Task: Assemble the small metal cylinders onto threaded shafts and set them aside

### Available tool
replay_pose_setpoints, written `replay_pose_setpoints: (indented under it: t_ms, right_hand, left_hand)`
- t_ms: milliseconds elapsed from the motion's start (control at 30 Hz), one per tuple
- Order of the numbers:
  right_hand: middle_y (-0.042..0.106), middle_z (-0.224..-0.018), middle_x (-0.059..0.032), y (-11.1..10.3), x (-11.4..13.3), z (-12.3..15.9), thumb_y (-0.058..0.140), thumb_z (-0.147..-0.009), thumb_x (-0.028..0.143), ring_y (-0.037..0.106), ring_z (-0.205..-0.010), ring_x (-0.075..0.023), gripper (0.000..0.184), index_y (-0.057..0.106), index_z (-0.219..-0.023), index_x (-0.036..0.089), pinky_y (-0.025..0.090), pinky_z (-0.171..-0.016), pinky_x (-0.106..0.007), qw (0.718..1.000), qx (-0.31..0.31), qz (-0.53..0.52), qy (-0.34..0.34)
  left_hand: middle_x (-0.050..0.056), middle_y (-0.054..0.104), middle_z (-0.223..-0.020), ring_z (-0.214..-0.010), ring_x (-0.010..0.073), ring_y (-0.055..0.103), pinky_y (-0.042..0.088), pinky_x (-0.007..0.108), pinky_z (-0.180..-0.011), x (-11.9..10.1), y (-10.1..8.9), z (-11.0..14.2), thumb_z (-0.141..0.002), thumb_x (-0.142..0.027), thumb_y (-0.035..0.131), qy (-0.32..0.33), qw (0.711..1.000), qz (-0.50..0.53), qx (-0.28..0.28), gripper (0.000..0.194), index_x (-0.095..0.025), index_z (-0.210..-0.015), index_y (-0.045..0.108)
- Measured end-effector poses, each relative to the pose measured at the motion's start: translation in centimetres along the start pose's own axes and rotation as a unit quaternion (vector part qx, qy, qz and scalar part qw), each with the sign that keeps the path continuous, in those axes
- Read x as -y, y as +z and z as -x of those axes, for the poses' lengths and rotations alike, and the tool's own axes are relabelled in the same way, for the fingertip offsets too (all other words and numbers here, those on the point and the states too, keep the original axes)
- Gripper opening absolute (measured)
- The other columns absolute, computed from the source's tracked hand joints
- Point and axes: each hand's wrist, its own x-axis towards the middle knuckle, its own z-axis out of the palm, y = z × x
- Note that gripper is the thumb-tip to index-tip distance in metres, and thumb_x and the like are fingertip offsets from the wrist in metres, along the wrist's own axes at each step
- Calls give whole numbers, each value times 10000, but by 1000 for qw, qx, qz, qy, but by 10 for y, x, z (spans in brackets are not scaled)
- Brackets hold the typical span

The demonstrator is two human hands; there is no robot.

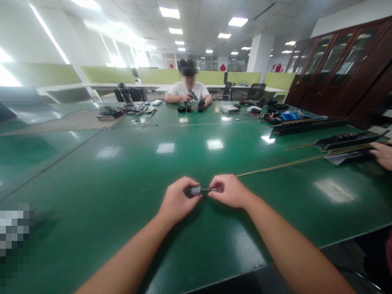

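My left hand (177,201) and my right hand (230,190) meet just above the green table (122,192), both closed around a small dark metal part (200,190). The left fingers pinch its thicker grey end. The right fingers pinch the thinner dark end. Only the short middle stretch of the part shows between my fingertips; the rest is hidden in my hands.
A thin brass rod (290,163) lies to the right, leading to black trays (346,143). Another person's hand (382,154) rests at the right edge. A person in white (188,90) sits at the far side among tools and boxes (229,109). Wooden cabinets (343,69) line the right wall.
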Motion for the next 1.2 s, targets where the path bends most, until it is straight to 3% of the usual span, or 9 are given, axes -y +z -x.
replay_pose_setpoints:
  t_ms: [1200]
  right_hand:
    - [670,-735,-1,-5,-5,1,707,-769,240,578,-633,-119,85,692,-826,178,425,-584,-230,1000,-10,2,8]
  left_hand:
    - [24,705,-877,-800,183,659,534,300,-749,5,0,-1,-710,-212,727,-25,1000,-6,-12,182,-201,-883,673]
